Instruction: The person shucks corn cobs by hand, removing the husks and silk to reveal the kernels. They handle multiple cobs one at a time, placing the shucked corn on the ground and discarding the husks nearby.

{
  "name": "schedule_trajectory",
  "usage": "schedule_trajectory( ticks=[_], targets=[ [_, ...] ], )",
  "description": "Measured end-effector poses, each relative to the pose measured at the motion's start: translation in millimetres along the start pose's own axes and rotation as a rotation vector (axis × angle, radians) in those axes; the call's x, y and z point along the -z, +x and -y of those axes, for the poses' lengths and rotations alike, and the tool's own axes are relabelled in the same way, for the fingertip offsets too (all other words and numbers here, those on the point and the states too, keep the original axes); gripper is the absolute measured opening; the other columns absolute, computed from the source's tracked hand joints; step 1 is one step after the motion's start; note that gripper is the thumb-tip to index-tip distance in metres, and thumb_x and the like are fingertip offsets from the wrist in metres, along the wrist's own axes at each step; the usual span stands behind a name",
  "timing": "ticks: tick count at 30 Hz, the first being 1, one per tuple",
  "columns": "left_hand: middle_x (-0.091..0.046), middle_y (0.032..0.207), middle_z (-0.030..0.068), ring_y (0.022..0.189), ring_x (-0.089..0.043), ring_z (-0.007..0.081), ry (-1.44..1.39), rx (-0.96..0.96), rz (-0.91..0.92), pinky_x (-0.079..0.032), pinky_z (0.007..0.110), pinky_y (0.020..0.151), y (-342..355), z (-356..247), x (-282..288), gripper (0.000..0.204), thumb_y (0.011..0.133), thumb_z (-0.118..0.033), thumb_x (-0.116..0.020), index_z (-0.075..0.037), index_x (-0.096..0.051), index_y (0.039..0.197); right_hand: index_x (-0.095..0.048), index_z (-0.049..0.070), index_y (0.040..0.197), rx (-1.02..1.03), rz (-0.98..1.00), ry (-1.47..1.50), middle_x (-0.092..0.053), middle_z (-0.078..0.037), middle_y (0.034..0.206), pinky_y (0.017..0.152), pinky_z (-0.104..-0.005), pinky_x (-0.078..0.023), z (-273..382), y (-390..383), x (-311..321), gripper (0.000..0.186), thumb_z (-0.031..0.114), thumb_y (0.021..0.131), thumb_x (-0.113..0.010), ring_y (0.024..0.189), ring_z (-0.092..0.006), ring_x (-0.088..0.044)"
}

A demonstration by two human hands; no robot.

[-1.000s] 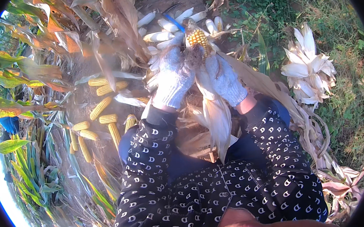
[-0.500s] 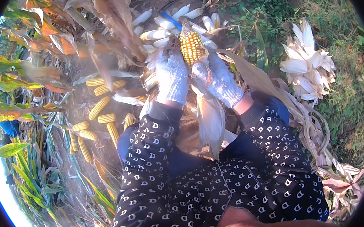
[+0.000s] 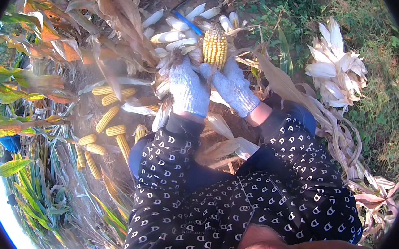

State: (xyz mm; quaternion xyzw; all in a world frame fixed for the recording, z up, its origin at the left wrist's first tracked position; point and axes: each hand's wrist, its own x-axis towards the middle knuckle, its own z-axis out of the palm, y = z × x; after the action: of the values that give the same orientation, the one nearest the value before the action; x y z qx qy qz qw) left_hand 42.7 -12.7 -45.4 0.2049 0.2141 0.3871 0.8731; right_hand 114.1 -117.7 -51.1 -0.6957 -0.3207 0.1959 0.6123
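A yellow corn cob (image 3: 215, 48) stands upright between my hands, its kernels bare and dry brown silk at its tip. My right hand (image 3: 235, 87), in a white knit glove, is closed round the cob's lower end. Just left of it, my gloved left hand (image 3: 188, 90) is closed on dry brownish husk (image 3: 195, 55) beside the cob; its fingertips are partly hidden. Loose pale husk (image 3: 221, 125) lies below my hands, over the ground between my knees.
Several white, still-husked ears (image 3: 168, 37) lie ahead, with a blue-handled tool (image 3: 188, 23) among them. Bare yellow cobs (image 3: 107, 119) are scattered at left beside dry corn stalks (image 3: 125, 31). A pile of pale husks (image 3: 336, 67) sits on the grass at right.
The cob has shifted slightly to the right, showing more of its kernels. Husk that hung below my right hand has come away and lies lower down. My left hand has barely moved.
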Motion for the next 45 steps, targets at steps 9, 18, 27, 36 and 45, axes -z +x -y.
schedule_trajectory(
  ticks=[9, 18, 27, 36, 45],
  targets=[
    [-0.057, 0.144, 0.0149, 0.133, -0.055, 0.0299, -0.009, 0.17, 0.087, -0.042, 0.05, 0.116, -24.6, -7.6, -11.7, 0.039, 0.11, -0.022, -0.039, -0.002, -0.05, 0.141, -0.039, 0.007, 0.151, -0.319, 0.007, 1.038, -0.056, -0.01, 0.134, 0.109, -0.0446, -0.05, 3.6, 15.6, 8.4, 0.052, 0.025, 0.107, -0.06, 0.122, -0.024, -0.06],
    [-0.068, 0.109, 0.007, 0.102, -0.067, 0.0246, -0.173, 0.227, 0.315, -0.056, 0.043, 0.096, -37.4, -44.0, 7.5, 0.021, 0.101, -0.007, -0.054, -0.007, -0.062, 0.121, -0.048, 0.009, 0.143, -0.275, -0.157, 1.058, -0.059, -0.015, 0.135, 0.108, -0.0508, -0.049, 11.0, 50.3, 53.0, 0.041, 0.031, 0.109, -0.055, 0.122, -0.0302, -0.06],
    [-0.067, 0.121, 0.0085, 0.109, -0.064, 0.0157, 0.984, -0.321, 0.647, -0.054, 0.031, 0.094, -38.7, -81.3, -1.2, 0.035, 0.104, -0.023, -0.062, 0.0, -0.062, 0.13, -0.054, 0.005, 0.133, -0.123, -0.226, 0.863, -0.064, -0.012, 0.118, 0.103, -0.0465, -0.054, 17.2, 51.8, 85.3, 0.035, 0.02, 0.103, -0.065, 0.117, -0.028, -0.064],
    [-0.069, 0.123, 0.0121, 0.112, -0.067, 0.021, 1.211, -0.415, 0.453, -0.053, 0.034, 0.1, -14.7, -42.9, -9.4, 0.047, 0.1, -0.016, -0.07, 0.003, -0.057, 0.141, -0.059, 0.001, 0.136, -0.201, 0.323, 0.254, -0.068, -0.007, 0.115, 0.089, -0.0321, -0.056, 42.3, 6.3, 36.9, 0.053, 0.02, 0.09, -0.078, 0.098, -0.0149, -0.067],
    [-0.065, 0.132, 0.0247, 0.124, -0.063, 0.03, 1.787, -0.654, 0.216, -0.047, 0.04, 0.108, -8.0, -25.6, -7.6, 0.043, 0.111, -0.023, -0.046, 0.007, -0.057, 0.139, -0.058, 0.001, 0.141, -0.315, 0.465, 0.431, -0.068, -0.006, 0.12, 0.096, -0.0307, -0.054, 42.3, -10.5, 29.4, 0.046, 0.02, 0.1, -0.07, 0.107, -0.0135, -0.065]
  ],
)
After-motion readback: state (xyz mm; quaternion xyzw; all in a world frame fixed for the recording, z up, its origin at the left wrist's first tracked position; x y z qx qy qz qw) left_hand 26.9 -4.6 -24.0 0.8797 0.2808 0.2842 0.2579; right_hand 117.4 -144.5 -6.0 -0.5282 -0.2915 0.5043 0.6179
